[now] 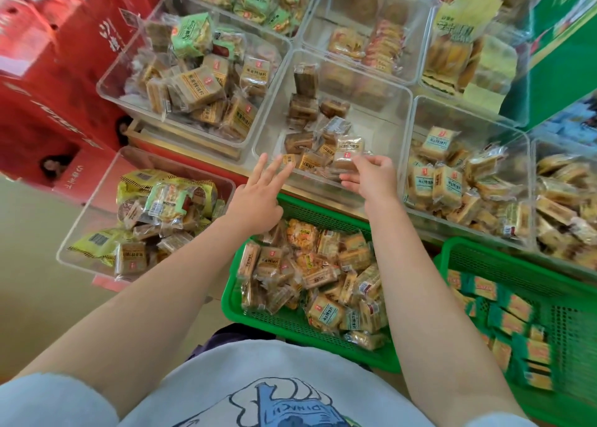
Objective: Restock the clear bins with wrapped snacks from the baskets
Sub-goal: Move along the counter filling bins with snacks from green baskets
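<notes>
Up front, both arms reach out over a green basket (290, 321) full of wrapped snacks (323, 278) toward the near wall of the middle clear bin (381, 103). The left hand (258, 197) is spread wide, fingers straight and fanned, holding nothing, its fingertips level with the bin's near rim. The right hand (371, 176) sits just right of it at the same rim, fingers loosely bent; whether it pinches a packet I cannot tell. Just beyond both hands, a few brown packets (326, 155) lie in the bin's near part, with much of its floor bare. A fuller bin (190, 71) stands to the far left, another (465, 181) to the right, and a third (145, 220) near left. A second green basket (523, 297) with orange-and-green packs sits near right. Red cartons (55, 71) stand at far left.
</notes>
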The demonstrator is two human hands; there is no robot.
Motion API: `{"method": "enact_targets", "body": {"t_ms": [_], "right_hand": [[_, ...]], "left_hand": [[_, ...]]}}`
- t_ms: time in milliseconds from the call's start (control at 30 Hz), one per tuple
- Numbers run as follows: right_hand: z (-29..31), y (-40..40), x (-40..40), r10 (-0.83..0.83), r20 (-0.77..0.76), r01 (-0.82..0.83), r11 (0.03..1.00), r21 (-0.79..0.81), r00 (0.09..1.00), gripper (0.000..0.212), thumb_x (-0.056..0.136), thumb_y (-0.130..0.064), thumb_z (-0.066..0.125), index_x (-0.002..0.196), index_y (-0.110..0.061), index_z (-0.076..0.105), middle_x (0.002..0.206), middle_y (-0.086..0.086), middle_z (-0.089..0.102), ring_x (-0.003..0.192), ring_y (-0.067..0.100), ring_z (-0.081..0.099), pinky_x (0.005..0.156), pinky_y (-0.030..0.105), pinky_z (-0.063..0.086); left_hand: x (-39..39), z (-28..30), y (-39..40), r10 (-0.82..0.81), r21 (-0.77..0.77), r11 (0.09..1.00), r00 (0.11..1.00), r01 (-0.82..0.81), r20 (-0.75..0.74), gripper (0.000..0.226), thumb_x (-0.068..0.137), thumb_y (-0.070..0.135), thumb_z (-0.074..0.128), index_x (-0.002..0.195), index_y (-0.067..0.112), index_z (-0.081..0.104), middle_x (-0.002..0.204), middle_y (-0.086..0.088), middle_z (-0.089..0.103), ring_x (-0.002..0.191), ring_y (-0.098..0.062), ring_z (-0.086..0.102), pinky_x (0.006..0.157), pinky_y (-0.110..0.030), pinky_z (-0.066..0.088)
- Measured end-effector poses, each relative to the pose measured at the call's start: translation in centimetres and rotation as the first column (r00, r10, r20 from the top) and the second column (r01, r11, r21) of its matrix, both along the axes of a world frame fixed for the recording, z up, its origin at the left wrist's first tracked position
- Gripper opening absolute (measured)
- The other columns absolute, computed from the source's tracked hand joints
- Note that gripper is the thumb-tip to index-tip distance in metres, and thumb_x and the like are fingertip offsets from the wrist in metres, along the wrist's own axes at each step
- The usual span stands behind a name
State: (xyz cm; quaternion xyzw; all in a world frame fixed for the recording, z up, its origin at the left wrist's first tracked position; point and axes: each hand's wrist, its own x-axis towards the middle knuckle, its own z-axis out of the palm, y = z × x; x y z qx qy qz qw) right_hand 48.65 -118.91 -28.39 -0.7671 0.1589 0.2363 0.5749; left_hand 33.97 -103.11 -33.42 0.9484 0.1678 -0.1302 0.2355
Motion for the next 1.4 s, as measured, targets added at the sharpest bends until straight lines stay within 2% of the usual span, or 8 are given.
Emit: {"method": "enact_targets", "body": {"t_ms": [233,367,467,600,867,1033,1200,1400], "right_hand": [[0.0,0.3,-1.6,0.057,0.078,-0.051,0.996,-0.075,0.995,0.017,0.101,-0.004,0.05,0.114,-0.01,0.058,0.098,0.004,0.066,0.078,0.015,0.073,0.072,0.029,0.062],[-0.3,0.5,-5.3,0.238,0.142,-0.224,0.968,-0.113,0.961,0.017,0.099,-0.003,0.048,0.104,-0.011,0.062,0.088,0.009,0.068,0.061,0.015,0.065,0.06,0.03,0.06],[-3.0,1.6,-7.9,0.415,-0.003,-0.411,0.9,-0.148,0.91,0.014,0.1,-0.007,0.05,0.101,-0.012,0.063,0.089,0.012,0.069,0.063,0.018,0.065,0.062,0.035,0.061],[-8.0,4.1,-9.4,0.528,-0.257,-0.584,0.769,-0.259,0.81,0.018,0.099,-0.019,0.055,0.117,-0.018,0.057,0.095,0.009,0.068,0.072,0.02,0.065,0.08,0.045,0.061],[-15.5,9.3,-10.7,0.505,-0.345,-0.607,0.716,-0.345,0.791,0.084,0.087,-0.046,0.074,0.144,-0.002,0.033,0.143,0.016,0.048,0.127,0.035,0.052,0.101,0.044,0.051],[-16.4,9.7,-10.0,0.475,-0.37,-0.584,0.76,-0.285,0.798,0.073,0.089,-0.022,0.073,0.15,-0.011,0.035,0.14,0.01,0.046,0.118,0.031,0.057,0.089,0.046,0.059],[-11.7,4.5,-9.7,0.478,-0.35,-0.547,0.827,-0.128,0.805,0.032,0.096,-0.022,0.06,0.125,-0.011,0.061,0.103,0.004,0.074,0.085,0.018,0.074,0.068,0.03,0.06],[-0.3,-1.3,-7.9,0.548,-0.104,-0.556,0.828,-0.075,0.83,0.021,0.1,-0.032,0.057,0.113,-0.022,0.07,0.075,0.003,0.075,0.055,0.017,0.061,0.05,0.026,0.041]], "left_hand": [[-0.1,0.5,0.9,-0.047,-0.019,0.999,0.999,0.047,0.019,0.077,0.096,0.014,0.048,0.158,0.037,0.01,0.167,0.009,-0.004,0.152,-0.014,-0.014,0.118,-0.053,0.02],[-2.2,0.6,1.2,0.277,-0.164,0.957,0.916,-0.238,0.29,0.049,0.093,0.014,0.053,0.141,0.018,0.052,0.152,-0.008,0.042,0.141,-0.028,0.034,0.115,-0.048,0.031],[-4.7,-0.1,2.2,0.431,-0.268,0.879,0.897,-0.393,0.096,0.037,0.097,0.016,0.049,0.133,0.017,0.058,0.129,-0.005,0.06,0.116,-0.025,0.056,0.096,-0.037,0.047],[-6.5,-1.2,2.9,0.325,-0.32,0.873,0.928,-0.368,-0.181,0.033,0.1,0.025,0.046,0.129,0.023,0.061,0.125,0.0,0.065,0.11,-0.021,0.061,0.094,-0.038,0.052],[-10.0,-3.5,2.4,0.34,-0.374,0.827,0.903,-0.419,-0.262,0.032,0.101,0.026,0.046,0.129,0.026,0.061,0.128,0.003,0.064,0.101,-0.013,0.063,0.09,-0.033,0.052],[-10.6,-3.5,2.6,0.364,-0.378,0.815,0.895,-0.439,-0.256,0.031,0.102,0.025,0.044,0.127,0.026,0.063,0.127,0.004,0.064,0.099,-0.015,0.066,0.086,-0.031,0.053],[-8.6,-2.0,2.1,0.437,-0.389,0.812,0.895,-0.434,-0.087,0.029,0.101,0.02,0.047,0.124,0.021,0.065,0.117,0.006,0.065,0.101,-0.011,0.059,0.085,-0.029,0.05],[-3.6,0.4,1.4,0.385,-0.205,0.922,0.833,-0.329,0.396,0.033,0.094,0.012,0.054,0.126,0.01,0.063,0.132,-0.009,0.056,0.125,-0.026,0.049,0.103,-0.042,0.046]]}}
